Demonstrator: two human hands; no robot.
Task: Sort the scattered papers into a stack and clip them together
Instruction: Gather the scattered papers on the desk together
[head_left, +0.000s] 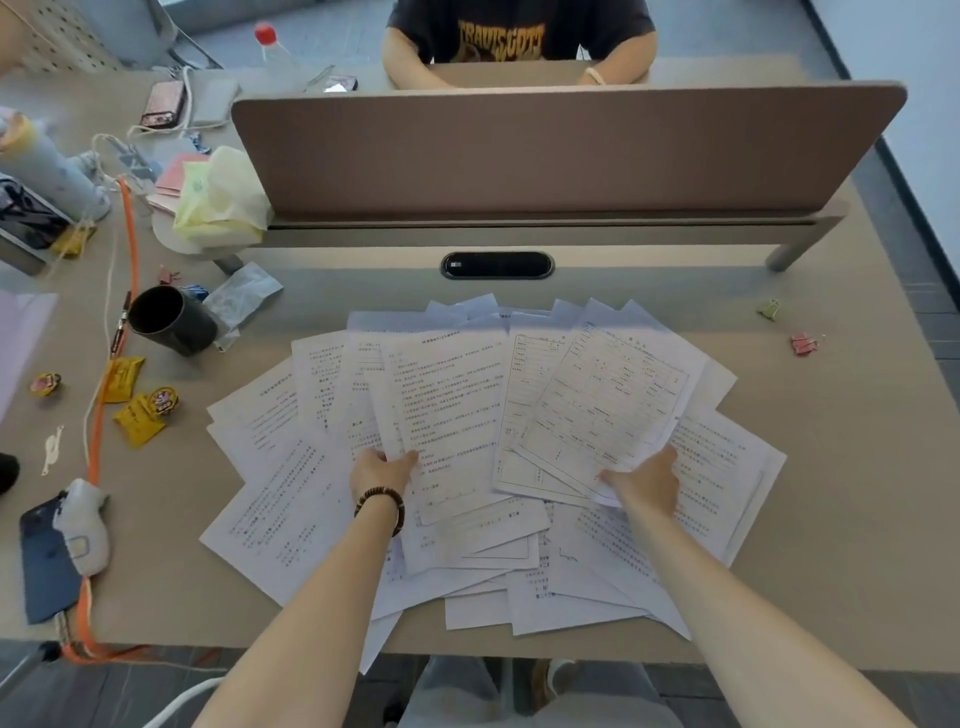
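Several white printed papers (270, 514) lie fanned out and overlapping across the middle of the desk. My left hand (378, 470), with a bead bracelet on the wrist, pinches the lower edge of a text sheet (447, 405) that is lifted off the pile. My right hand (647, 480) grips the bottom corner of a form sheet (608, 395) with table lines, also raised. A green binder clip (769, 309) and a pink binder clip (803, 344) rest on the desk at the far right, apart from the papers.
A brown divider panel (545, 150) runs along the back, with another person seated behind it. At left stand a black cup (169, 319), yellow snack packets (136, 410), an orange cable (130, 244), a dark phone (47, 566) and tissues (223, 197). Some papers overhang the desk's front edge (156, 642).
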